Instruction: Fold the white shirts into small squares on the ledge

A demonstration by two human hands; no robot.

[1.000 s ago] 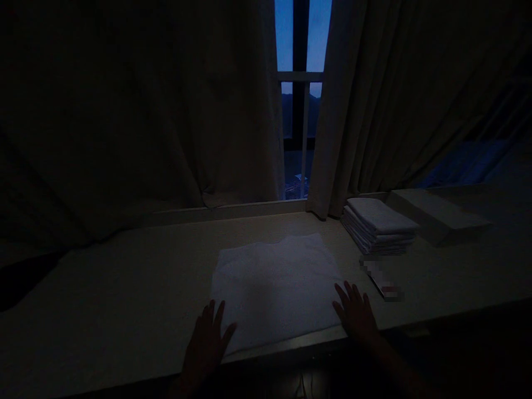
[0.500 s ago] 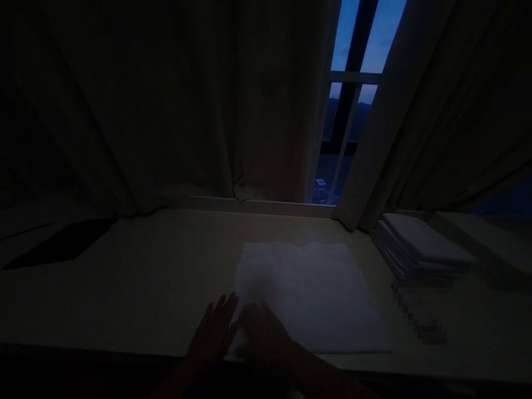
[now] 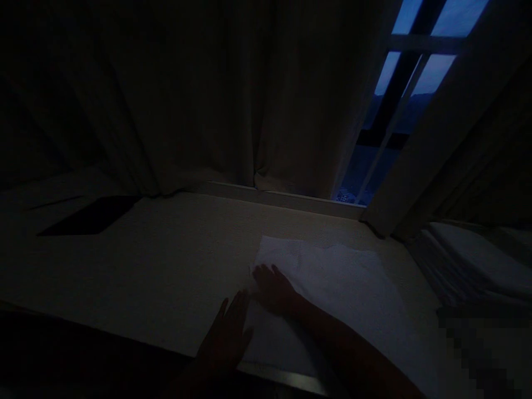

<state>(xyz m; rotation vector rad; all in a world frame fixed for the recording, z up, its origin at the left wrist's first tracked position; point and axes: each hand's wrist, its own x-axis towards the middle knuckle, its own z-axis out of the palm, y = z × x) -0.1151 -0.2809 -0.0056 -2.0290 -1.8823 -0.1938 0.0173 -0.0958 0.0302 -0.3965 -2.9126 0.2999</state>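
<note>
A white cloth lies spread on the pale tabletop. My right hand rests palm down on its left part, fingers stretched toward the cloth's left edge. Close by, nearer the table's front edge, my left hand reaches in with its fingers extended, at the cloth's left edge. Neither hand grips anything that I can see. The room is very dark, so where the left palm touches is hard to make out.
A stack of folded white cloths stands at the right. A dark flat object lies at the far left. Drawn curtains hang behind the table, with a window showing between them. A blurred-out patch covers the lower right.
My right hand has moved up along the cloth's left side, away from the table's front edge. The view has turned left and tilted, so the window and stack sit further right.
</note>
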